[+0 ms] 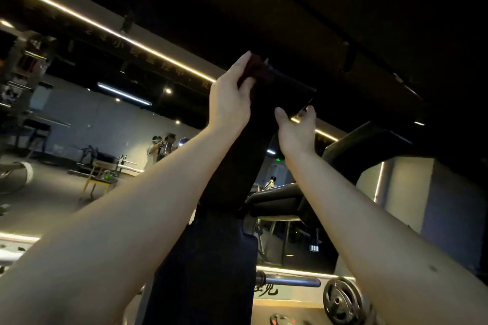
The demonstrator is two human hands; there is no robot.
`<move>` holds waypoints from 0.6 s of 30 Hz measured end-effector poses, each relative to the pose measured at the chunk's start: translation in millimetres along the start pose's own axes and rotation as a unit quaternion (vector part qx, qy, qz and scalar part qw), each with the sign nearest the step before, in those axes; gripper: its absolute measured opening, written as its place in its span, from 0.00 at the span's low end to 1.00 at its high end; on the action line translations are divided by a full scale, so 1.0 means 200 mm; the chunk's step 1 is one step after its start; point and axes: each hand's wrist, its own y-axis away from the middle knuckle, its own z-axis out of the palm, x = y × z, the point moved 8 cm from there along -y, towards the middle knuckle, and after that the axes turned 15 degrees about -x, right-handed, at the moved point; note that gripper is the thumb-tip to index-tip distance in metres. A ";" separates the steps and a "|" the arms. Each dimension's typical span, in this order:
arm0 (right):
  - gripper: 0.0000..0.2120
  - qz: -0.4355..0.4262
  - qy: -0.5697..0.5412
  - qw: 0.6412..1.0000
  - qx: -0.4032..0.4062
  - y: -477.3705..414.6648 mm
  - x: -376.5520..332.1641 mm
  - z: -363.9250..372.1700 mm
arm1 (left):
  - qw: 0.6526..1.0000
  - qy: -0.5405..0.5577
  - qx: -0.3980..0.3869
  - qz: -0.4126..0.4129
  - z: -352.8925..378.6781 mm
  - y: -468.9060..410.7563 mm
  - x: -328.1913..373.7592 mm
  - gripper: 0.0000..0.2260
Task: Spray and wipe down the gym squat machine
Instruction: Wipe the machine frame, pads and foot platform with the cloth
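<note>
Head view, left hand (229, 103) pinching dark-red cloth (258, 70) on black squat machine (221, 266), right hand (295, 132) relaxed.

The cloth (260, 71) lay in the fingers (244, 62) of the left hand (232, 97), atop the upright post (232, 166). The right hand (295, 129) was below and right of those fingers, with a weight plate (343, 301) far beneath.

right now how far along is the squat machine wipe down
Done: cannot tell, no wiped marks show. In hand: the left hand pinches a dark red cloth against the top of the black upright post; the right hand hovers open beside it. Left: likely the post below and the black padded rest.
</note>
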 end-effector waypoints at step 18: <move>0.28 0.004 -0.022 1.000 0.012 -0.08 0.19 0.09 | 0.977 -0.052 -0.176 -0.106 0.10 0.07 -0.47 0.09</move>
